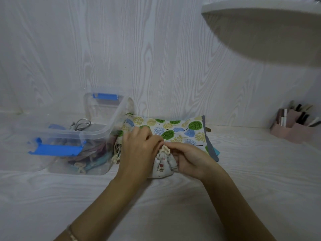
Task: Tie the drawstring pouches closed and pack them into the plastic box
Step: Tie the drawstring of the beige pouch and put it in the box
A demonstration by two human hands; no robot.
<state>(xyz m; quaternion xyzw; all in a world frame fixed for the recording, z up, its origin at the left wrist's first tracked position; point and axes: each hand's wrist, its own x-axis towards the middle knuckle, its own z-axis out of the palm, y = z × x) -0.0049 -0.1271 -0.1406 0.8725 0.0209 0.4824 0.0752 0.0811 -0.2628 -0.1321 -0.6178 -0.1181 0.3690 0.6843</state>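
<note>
A small pale printed drawstring pouch lies on the white table between my hands, its neck gathered. My left hand pinches the cream drawstring at the pouch's top. My right hand grips the pouch's right side and the cord by the neck. To the left stands the clear plastic box with blue latches, holding several tied pouches in mixed colours. Behind my hands lies a larger flat pouch with a green, blue and yellow tree print.
A pink organiser with cosmetics stands at the far right by the wall. A white shelf juts out overhead at the upper right. The box's clear lid leans upright against the wood-grain wall.
</note>
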